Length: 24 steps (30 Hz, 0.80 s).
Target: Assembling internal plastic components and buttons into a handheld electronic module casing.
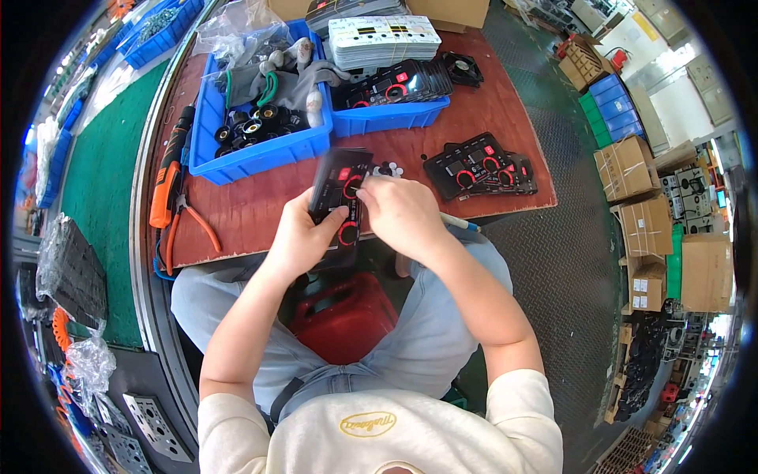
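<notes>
The black panel [335, 193], with its red rings [348, 232], is in the fingers of the left hand [302, 235], which grip its left side, the thumb laid across its face. The fingers of the right hand [403, 213] are bent in at its right edge, by the upper ring; whether they pinch anything I cannot tell. Just beyond these fingers lie small white caps [387, 169]; to their right, by the wrist, is a pen-like rod [460, 223]. Farther right of the fingers, a pile of panels [478, 167] lies on the red-brown desk [505, 79]. Ahead and to the left of the left fingers stands a blue bin [260, 158] with black knobs [260, 126] and grey cloth [294, 88]; ahead of the right ones, a second bin [387, 121] carries more panels [410, 85], with a white stack [383, 46] behind them. Well left of the left fingers are an orange screwdriver [163, 193] and pliers [183, 201]. Below the fingers of both hands, between the legs [446, 312], is a red stool [347, 324].
</notes>
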{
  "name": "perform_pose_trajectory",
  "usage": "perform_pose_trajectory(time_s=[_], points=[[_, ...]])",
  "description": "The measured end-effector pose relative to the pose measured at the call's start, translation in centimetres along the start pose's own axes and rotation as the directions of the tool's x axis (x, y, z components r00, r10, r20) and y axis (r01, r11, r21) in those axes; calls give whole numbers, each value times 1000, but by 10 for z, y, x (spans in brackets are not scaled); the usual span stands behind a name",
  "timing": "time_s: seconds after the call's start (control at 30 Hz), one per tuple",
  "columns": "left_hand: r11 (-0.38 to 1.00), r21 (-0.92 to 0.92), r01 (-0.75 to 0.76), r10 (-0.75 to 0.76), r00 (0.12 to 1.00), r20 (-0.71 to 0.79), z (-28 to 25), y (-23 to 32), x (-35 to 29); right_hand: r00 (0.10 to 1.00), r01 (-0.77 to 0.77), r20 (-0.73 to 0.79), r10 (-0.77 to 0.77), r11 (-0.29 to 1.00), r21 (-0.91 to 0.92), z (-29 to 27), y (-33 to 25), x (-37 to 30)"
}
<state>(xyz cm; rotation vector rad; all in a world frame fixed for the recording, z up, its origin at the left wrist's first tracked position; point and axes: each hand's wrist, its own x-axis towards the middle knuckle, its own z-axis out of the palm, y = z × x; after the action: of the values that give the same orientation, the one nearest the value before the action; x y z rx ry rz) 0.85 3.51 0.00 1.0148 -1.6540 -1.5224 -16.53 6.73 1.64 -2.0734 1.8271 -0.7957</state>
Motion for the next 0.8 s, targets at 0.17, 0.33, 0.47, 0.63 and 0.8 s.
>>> perform_pose_trajectory(time_s=[0.17, 0.33, 0.47, 0.63, 0.8], points=[[938, -231, 260, -258, 965, 41, -7, 15, -1, 999, 32, 15, -34, 997, 74, -8, 6, -1], [932, -304, 197, -183, 980, 74, -8, 14, 0, 998, 53, 11, -55, 993, 106, -9, -1, -3], [964, -191, 184, -173, 982, 70, -8, 7, 2, 999, 34, 18, -35, 999, 42, -10, -2, -1], [960, 267, -82, 83, 997, 9, 2, 14, -4, 1000, -20, -10, 21, 998, 66, -3, -3, -1], [889, 401, -222, 237, 971, 12, 9, 8, 0, 990, -134, 50, 131, 989, 65, 2, -4, 1]])
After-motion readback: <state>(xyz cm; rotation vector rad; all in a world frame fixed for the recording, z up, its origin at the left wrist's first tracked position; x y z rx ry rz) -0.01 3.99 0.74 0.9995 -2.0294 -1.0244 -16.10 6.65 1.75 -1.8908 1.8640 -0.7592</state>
